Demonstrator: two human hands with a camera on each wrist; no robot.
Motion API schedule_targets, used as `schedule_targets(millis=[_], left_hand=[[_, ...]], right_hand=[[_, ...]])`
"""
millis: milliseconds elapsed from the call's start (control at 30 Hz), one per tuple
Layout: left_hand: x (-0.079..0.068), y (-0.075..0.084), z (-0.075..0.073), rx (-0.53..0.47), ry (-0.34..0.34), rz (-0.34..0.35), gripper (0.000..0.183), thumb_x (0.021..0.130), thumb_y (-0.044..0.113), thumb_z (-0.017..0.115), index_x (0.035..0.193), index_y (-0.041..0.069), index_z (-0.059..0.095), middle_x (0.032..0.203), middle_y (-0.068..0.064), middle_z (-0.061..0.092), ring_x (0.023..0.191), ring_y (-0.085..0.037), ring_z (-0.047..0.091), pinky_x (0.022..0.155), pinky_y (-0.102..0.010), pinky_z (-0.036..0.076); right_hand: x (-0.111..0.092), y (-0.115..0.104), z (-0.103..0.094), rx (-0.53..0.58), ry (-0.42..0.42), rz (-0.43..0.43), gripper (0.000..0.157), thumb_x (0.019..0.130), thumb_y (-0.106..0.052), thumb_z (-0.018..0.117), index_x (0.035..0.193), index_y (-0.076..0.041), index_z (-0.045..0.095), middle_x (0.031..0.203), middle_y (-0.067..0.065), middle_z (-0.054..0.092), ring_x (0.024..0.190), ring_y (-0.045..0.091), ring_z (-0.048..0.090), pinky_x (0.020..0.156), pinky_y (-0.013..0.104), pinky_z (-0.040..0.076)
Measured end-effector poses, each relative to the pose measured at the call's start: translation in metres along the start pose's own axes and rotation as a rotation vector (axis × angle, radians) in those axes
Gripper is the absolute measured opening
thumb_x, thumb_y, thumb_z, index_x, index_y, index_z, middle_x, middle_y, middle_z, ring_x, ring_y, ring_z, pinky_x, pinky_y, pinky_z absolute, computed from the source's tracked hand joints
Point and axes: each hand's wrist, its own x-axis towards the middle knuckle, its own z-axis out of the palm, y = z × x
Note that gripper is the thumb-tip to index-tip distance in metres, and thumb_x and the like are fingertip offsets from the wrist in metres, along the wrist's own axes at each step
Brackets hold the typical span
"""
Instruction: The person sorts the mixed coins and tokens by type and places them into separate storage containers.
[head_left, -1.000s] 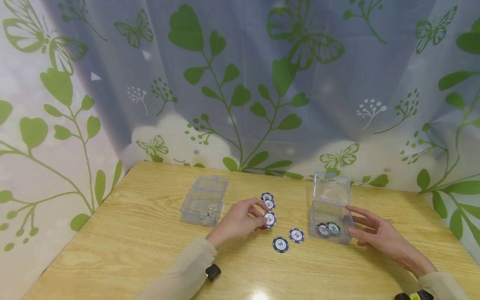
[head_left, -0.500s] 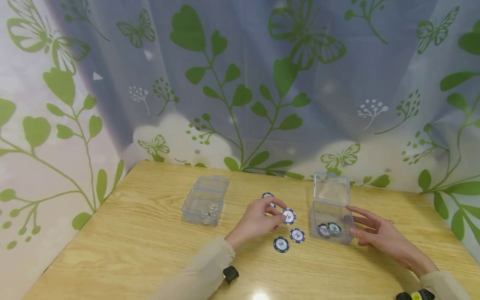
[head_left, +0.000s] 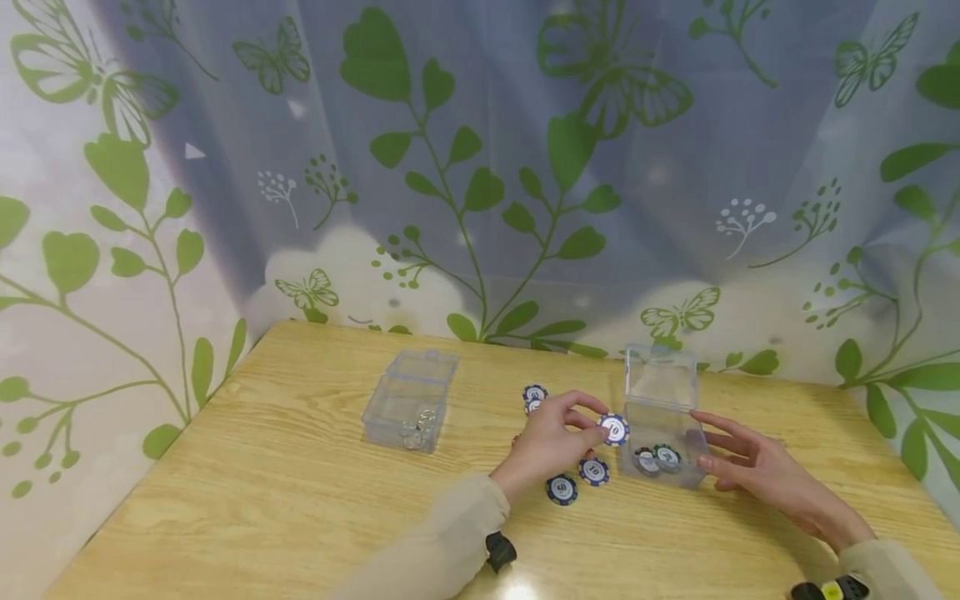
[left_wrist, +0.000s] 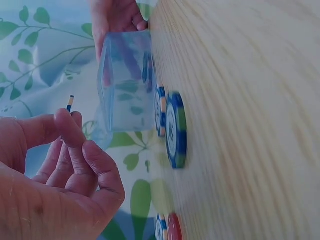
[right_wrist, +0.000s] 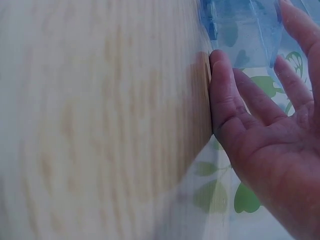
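A printed cloth (head_left: 480, 167) of green leaves and butterflies hangs behind everything, and in front of it spreads the wood-grain table (head_left: 262, 467) I work over. My beige sleeves (head_left: 427, 542) reach across it, each with a black band (head_left: 500, 552) at the wrist. My right hand (head_left: 772, 475) is spread, fingers and thumb reaching out against the right side of the clear right box (head_left: 667, 423), touching it without gripping anything. My left hand (head_left: 551, 437) is closed only at its tips, thumb and forefinger pinching a blue-edged 10 chip (head_left: 614, 429). That chip is in the air just left of the right box, between my two hands; the left wrist view shows it edge-on, apart from the box and off the table. The right box stands with its lid up and has two dark-edged chips (head_left: 667, 457) inside, near my right thumb. The clear left box (head_left: 390, 408), its lid open too, is well to the left of my left hand. On the table, a 50 chip (head_left: 562, 490) and a second 10 chip (head_left: 594, 472) lie just on the near side of my left hand; beyond it is an overlapping pair of blue chips (head_left: 534, 393), partly hidden. Smallest are the shiny pieces (head_left: 418, 429) in the left box, too small to make out.
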Motion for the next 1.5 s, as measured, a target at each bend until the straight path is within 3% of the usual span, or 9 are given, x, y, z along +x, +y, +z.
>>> schedule_targets(millis=[300, 600, 867, 1133, 1500], left_hand=[[0.007, 0.003, 0.018, -0.071, 0.033, -0.029, 0.019, 0.093, 0.012, 0.075, 0.107, 0.024, 0.071, 0.085, 0.000, 0.074, 0.077, -0.032, 0.074, 0.069, -0.041, 0.060], [0.015, 0.005, 0.033, -0.053, 0.043, -0.004, 0.019, 0.093, 0.012, 0.074, 0.110, 0.020, 0.072, 0.083, -0.001, 0.074, 0.072, -0.026, 0.073, 0.057, -0.023, 0.049], [0.020, 0.012, 0.047, -0.024, 0.072, -0.005, 0.019, 0.093, 0.012, 0.075, 0.109, 0.022, 0.073, 0.079, 0.006, 0.071, 0.068, -0.022, 0.072, 0.052, -0.022, 0.047], [0.026, 0.012, 0.058, 0.105, 0.090, 0.035, 0.019, 0.092, 0.016, 0.076, 0.110, 0.022, 0.073, 0.079, 0.009, 0.071, 0.056, -0.004, 0.060, 0.051, -0.021, 0.043], [0.034, 0.005, 0.062, 0.243, 0.113, 0.044, 0.017, 0.092, 0.023, 0.076, 0.108, 0.029, 0.074, 0.085, 0.012, 0.072, 0.066, -0.002, 0.057, 0.061, -0.022, 0.044]], right_hand=[[-0.001, -0.002, 0.001, -0.005, 0.002, 0.001, 0.072, 0.105, -0.025, 0.061, 0.163, -0.010, 0.022, 0.164, 0.035, 0.022, 0.108, -0.009, 0.060, 0.084, 0.034, 0.060], [0.000, -0.001, 0.002, -0.003, 0.002, 0.015, 0.072, 0.105, -0.027, 0.060, 0.164, -0.011, 0.022, 0.164, 0.035, 0.023, 0.109, -0.012, 0.057, 0.084, 0.034, 0.060], [0.000, -0.001, 0.002, -0.001, 0.009, -0.009, 0.070, 0.105, -0.026, 0.059, 0.164, -0.011, 0.023, 0.163, 0.035, 0.023, 0.109, -0.015, 0.056, 0.084, 0.034, 0.060], [-0.001, 0.000, 0.001, 0.009, 0.003, -0.010, 0.068, 0.106, -0.025, 0.059, 0.163, -0.012, 0.024, 0.164, 0.033, 0.023, 0.111, -0.016, 0.055, 0.085, 0.034, 0.060], [-0.003, -0.005, 0.001, 0.003, -0.010, 0.010, 0.070, 0.106, -0.028, 0.059, 0.164, -0.013, 0.023, 0.166, 0.032, 0.020, 0.111, -0.019, 0.053, 0.085, 0.035, 0.060]])
